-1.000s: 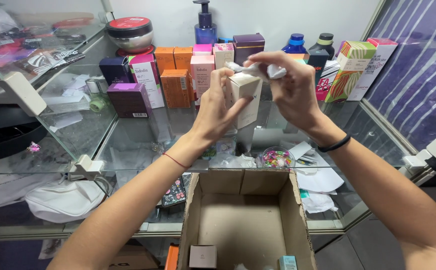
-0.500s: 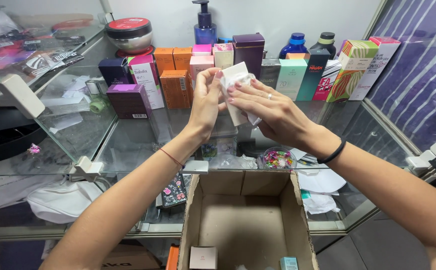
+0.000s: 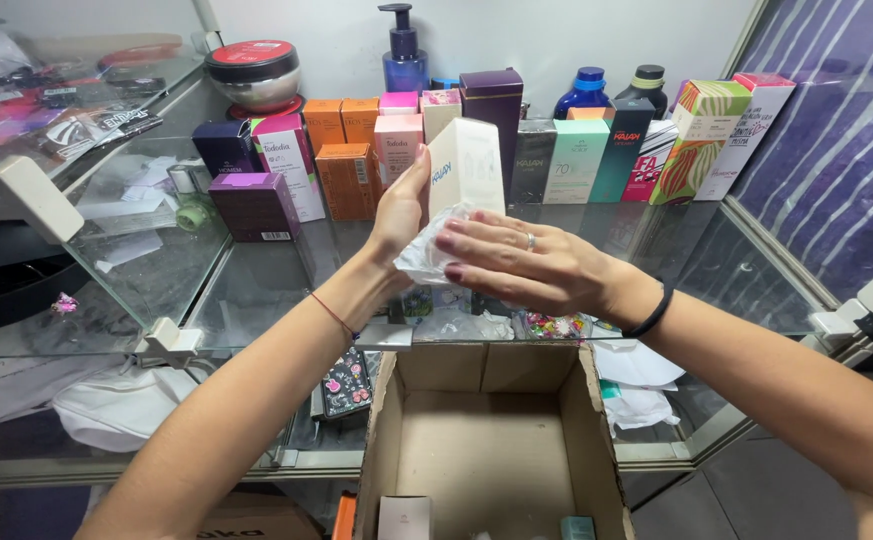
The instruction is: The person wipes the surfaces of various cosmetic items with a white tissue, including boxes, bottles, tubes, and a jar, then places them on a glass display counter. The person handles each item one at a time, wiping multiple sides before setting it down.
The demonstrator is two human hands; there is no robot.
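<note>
Here the left hand (image 3: 401, 205) grips a pale upright carton (image 3: 466, 165) from behind, steadying it. The right hand (image 3: 526, 265), fingers flat, presses crinkled clear wrap (image 3: 426, 258) against its base (above an open cardboard box (image 3: 491, 440)).

Bright, even light is pouring down from above, washing the white wall pale. The glass counter (image 3: 256, 290) is throwing soft reflections of the boxes standing behind it, and glare is streaking the glass shelf to its left. Shadows are staying faint under the forearms. Edges are bowing outward near the frame corners, and the cardboard box (image 3: 491, 440) below the counter is sitting slightly dimmer.
</note>
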